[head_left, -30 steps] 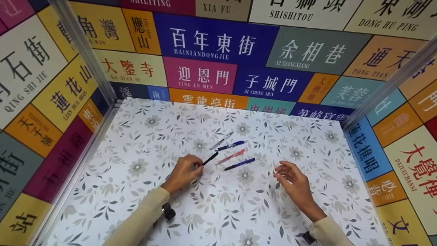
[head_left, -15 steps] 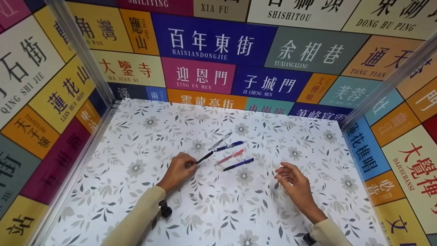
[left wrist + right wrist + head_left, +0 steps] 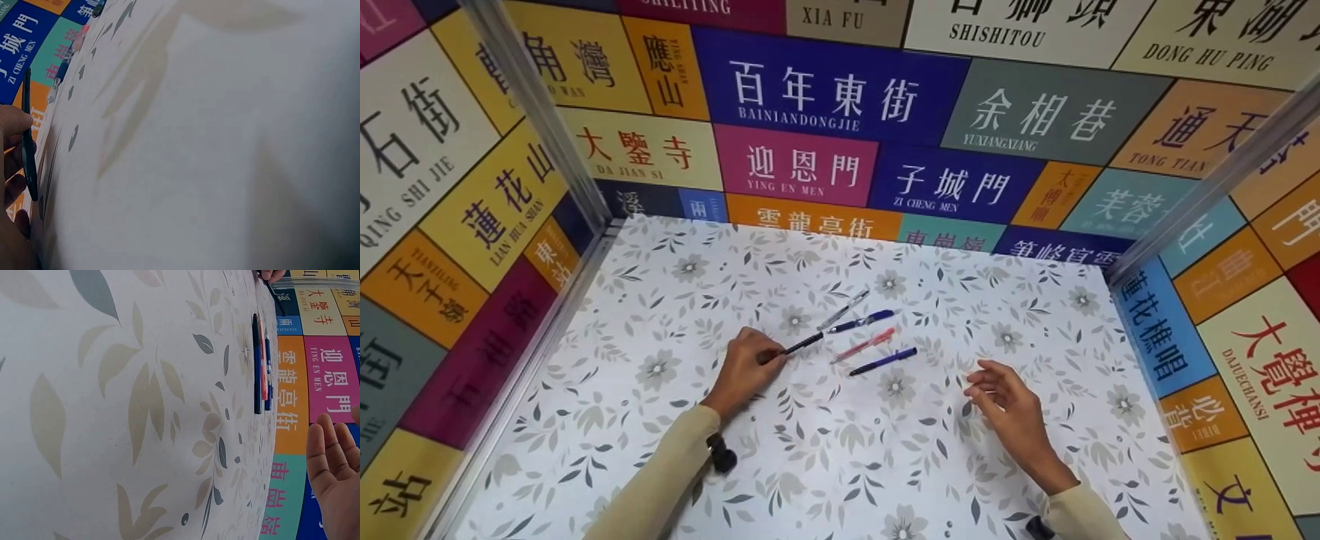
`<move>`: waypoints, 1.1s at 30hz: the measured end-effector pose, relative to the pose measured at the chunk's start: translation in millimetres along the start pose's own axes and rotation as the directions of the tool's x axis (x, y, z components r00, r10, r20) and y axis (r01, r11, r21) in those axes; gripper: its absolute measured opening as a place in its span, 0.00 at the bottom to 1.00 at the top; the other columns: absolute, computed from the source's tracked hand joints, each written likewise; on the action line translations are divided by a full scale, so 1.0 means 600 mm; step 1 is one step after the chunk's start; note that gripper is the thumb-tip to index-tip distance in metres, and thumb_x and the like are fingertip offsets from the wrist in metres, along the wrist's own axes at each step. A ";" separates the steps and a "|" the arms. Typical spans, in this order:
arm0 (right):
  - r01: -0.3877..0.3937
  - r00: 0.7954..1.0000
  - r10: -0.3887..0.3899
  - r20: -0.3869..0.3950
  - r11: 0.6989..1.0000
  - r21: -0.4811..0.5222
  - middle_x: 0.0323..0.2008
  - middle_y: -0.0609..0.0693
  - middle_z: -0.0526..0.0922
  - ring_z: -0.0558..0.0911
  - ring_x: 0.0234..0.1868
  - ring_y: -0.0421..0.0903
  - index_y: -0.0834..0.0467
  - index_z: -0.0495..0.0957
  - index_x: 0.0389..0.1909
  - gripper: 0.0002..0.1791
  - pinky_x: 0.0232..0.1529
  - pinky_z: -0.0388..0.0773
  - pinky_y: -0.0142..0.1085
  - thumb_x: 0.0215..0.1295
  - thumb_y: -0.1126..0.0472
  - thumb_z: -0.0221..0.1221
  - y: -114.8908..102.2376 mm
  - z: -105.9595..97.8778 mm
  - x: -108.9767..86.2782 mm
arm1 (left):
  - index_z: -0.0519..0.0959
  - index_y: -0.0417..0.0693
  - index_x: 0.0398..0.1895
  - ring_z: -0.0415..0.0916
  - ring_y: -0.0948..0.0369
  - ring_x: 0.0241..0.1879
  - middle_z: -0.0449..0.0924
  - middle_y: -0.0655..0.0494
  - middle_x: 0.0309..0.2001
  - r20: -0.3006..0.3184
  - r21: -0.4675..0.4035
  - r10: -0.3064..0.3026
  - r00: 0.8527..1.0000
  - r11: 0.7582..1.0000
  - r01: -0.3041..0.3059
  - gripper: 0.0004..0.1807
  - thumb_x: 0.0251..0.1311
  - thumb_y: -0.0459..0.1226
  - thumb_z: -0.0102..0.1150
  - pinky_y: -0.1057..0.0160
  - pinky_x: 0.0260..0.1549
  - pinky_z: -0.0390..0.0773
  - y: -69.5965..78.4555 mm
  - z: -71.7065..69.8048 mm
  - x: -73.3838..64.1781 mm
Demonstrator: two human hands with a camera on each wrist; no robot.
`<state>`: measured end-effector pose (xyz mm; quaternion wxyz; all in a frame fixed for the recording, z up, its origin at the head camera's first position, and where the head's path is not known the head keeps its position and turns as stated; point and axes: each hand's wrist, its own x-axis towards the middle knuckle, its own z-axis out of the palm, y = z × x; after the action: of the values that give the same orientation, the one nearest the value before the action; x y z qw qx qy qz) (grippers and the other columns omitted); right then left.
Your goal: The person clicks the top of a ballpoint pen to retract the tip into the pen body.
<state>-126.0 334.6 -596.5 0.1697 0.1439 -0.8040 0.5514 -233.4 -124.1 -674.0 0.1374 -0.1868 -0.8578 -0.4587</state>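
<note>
In the head view my left hand (image 3: 744, 371) pinches a black pen (image 3: 804, 344) by its near end. The same black pen (image 3: 28, 146) shows between thumb and fingers in the left wrist view, slightly off the tabletop. Just right of it lie a clear pen (image 3: 844, 310), a blue pen (image 3: 862, 322), a pink pen (image 3: 864, 346) and a dark blue pen (image 3: 885, 361), slanted roughly alike. My right hand (image 3: 1011, 409) hovers to their right, holding nothing, its fingers loosely bent. Those fingers look relaxed and apart from any pen in the right wrist view.
A white cloth with grey flowers and leaves covers the table (image 3: 840, 465). Panels with coloured street-name signs (image 3: 825, 90) stand along the back and both sides. Metal posts (image 3: 547, 127) mark the corners.
My left hand has drawn the black pen to the left, away from the other pens, and the pen lies at a flatter slant. My right hand has hardly moved.
</note>
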 end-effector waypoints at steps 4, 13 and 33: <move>-0.009 1.000 0.009 0.016 1.000 0.014 0.49 0.67 0.86 0.89 0.45 0.49 0.68 0.78 0.68 0.27 0.46 0.86 0.29 0.69 0.83 0.65 0.006 -0.004 -0.003 | 0.94 0.51 0.37 0.77 0.55 0.45 0.89 0.61 0.35 -0.005 0.010 -0.010 1.000 1.000 0.010 0.04 0.60 0.34 0.81 0.50 0.49 0.74 -0.005 0.000 0.003; -0.012 1.000 0.011 0.018 0.998 0.054 0.50 0.67 0.86 0.89 0.45 0.53 0.66 0.78 0.69 0.26 0.47 0.86 0.30 0.73 0.80 0.63 0.010 -0.007 -0.008 | 0.94 0.50 0.40 0.76 0.52 0.49 0.88 0.57 0.38 0.070 0.128 0.011 0.998 0.992 -0.020 0.03 0.65 0.37 0.77 0.44 0.50 0.69 -0.007 -0.007 0.003; -0.014 1.000 0.014 0.005 0.999 0.035 0.49 0.71 0.85 0.89 0.43 0.54 0.72 0.77 0.67 0.25 0.46 0.85 0.28 0.71 0.84 0.60 0.005 -0.003 -0.008 | 0.91 0.48 0.43 0.77 0.52 0.49 0.87 0.56 0.41 0.067 0.193 0.041 0.997 0.980 -0.053 0.06 0.66 0.38 0.73 0.46 0.48 0.71 -0.006 -0.010 0.005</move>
<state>-122.8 337.3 -600.8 0.1613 0.1425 -0.7956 0.5663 -237.6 -130.4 -672.2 0.1386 -0.2069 -0.8978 -0.3631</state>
